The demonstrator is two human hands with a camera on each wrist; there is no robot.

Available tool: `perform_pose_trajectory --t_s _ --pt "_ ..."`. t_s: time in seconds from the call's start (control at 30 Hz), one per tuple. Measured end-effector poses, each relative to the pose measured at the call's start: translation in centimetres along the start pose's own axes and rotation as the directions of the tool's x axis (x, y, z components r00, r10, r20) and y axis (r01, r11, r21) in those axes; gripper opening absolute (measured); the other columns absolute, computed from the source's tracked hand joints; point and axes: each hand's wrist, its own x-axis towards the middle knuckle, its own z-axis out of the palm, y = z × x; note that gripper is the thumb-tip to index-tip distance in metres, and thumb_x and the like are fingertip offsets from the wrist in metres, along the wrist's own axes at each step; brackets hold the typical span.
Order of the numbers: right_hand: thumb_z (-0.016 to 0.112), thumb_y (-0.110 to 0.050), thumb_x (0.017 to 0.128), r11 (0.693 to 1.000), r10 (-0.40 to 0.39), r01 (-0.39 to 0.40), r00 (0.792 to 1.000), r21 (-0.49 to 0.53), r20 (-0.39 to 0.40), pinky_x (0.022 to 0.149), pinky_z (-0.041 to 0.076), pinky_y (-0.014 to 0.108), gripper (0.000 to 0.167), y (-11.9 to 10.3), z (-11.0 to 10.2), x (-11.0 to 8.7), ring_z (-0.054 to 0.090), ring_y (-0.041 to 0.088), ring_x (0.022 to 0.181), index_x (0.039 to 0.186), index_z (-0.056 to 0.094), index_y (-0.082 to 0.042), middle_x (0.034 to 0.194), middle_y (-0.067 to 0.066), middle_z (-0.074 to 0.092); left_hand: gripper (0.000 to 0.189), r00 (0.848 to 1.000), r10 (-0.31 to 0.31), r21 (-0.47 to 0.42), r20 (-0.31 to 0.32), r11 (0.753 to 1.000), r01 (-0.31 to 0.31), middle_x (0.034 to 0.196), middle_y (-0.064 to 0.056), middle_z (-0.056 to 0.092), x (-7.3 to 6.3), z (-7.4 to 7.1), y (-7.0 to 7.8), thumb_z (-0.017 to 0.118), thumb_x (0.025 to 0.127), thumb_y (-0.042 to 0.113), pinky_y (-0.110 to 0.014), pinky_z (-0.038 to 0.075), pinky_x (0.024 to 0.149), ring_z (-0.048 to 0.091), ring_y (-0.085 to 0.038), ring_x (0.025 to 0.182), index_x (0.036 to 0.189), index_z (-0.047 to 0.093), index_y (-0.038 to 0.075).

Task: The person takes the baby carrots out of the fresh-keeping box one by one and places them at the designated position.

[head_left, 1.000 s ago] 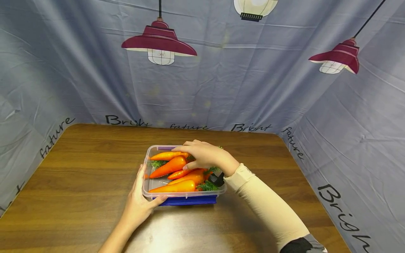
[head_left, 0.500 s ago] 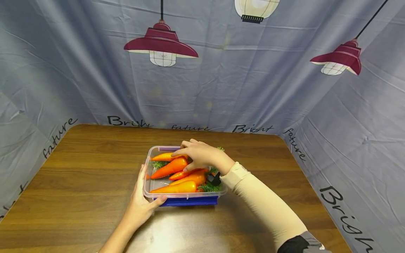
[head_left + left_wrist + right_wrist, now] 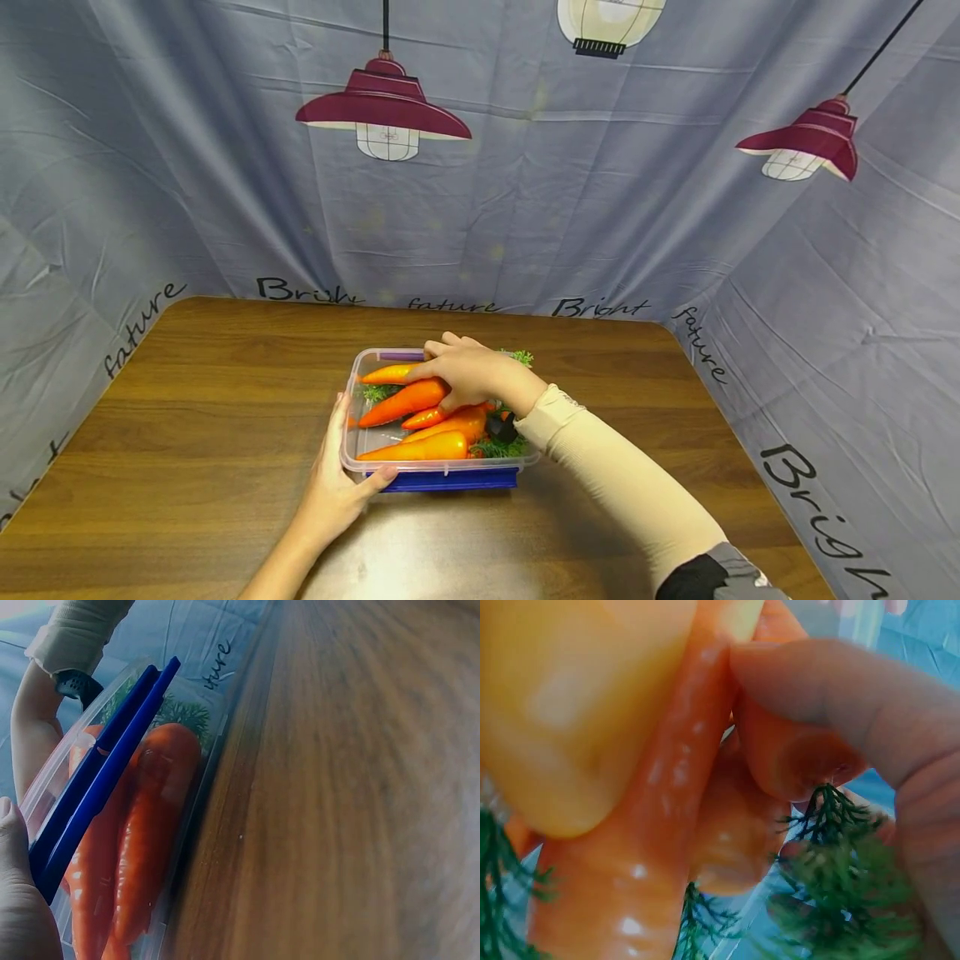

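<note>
Right fingers [image 3: 429, 369] partly hide the farthest carrot [image 3: 388, 374].

Prob. staged booth: curtain [image 3: 570, 200] w/ printed lamps [image 3: 384, 104], lettering [image 3: 603, 307] round wood tbl [image 3: 187, 467].

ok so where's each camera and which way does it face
Head: on the head, facing forward and down at the container of carrots; left hand, right hand and forearms show.
Left wrist: on that wrist, facing the blue clip and table; part of the left hand and the right sleeve show.
Right wrist: on that wrist, close on carrots and green tops; part of the right hand shows.
Head and left wrist share the blue clip.
</note>
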Motion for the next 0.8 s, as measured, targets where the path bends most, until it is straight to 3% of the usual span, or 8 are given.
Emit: perform_pose_trajectory --t_s 0.23,0.57,0.8 --pt "0.078 -0.032 0.082 0.999 -0.036 0.036 0.999 0.005 0.0 0.093 0.04 0.032 0.06 -0.5 -0.2 0.5 0.044 0.018 0.111 0.138 0.057 -0.042 0.126 -0.001 0.054 0.119 0.999 -0.018 -0.027 0.029 0.999 0.019 0.169 -0.006 0.001 0.1 -0.1 0.0 0.086 0.074 0.02 -0.063 0.023 0.115 0.016 -0.034 0.151 0.16 0.005 0.036" --pt "0.075 -0.025 0.081 0.991 -0.074 0.073 0.997 0.115 0.005 0.095 0.04 0.035 0.057 -0.9 -0.6 0.6 0.05 0.016 0.113 0.135 0.061 -0.039 0.121 -0.002 0.053 0.118 0.999 -0.018 -0.056 0.034 0.998 0.02 0.169 -0.006 0.001 0.1 0.0 -0.1 0.086 0.074 0.017 -0.063 0.022 0.115 0.014 -0.034 0.151 0.16 0.006 0.036" --pt "0.075 -0.021 0.083 0.973 -0.094 0.087 0.995 0.212 0.02 0.105 0.04 0.041 0.056 -1.2 -0.4 0.7 0.049 0.019 0.13 0.136 0.061 -0.034 0.138 -0.001 0.056 0.118 1.0 -0.011 -0.054 0.027 0.998 0.012 0.169 -0.008 0.001 0.1 0.0 -0.2 0.087 0.073 0.018 -0.065 0.021 0.115 0.012 -0.036 0.152 0.159 0.007 0.038"
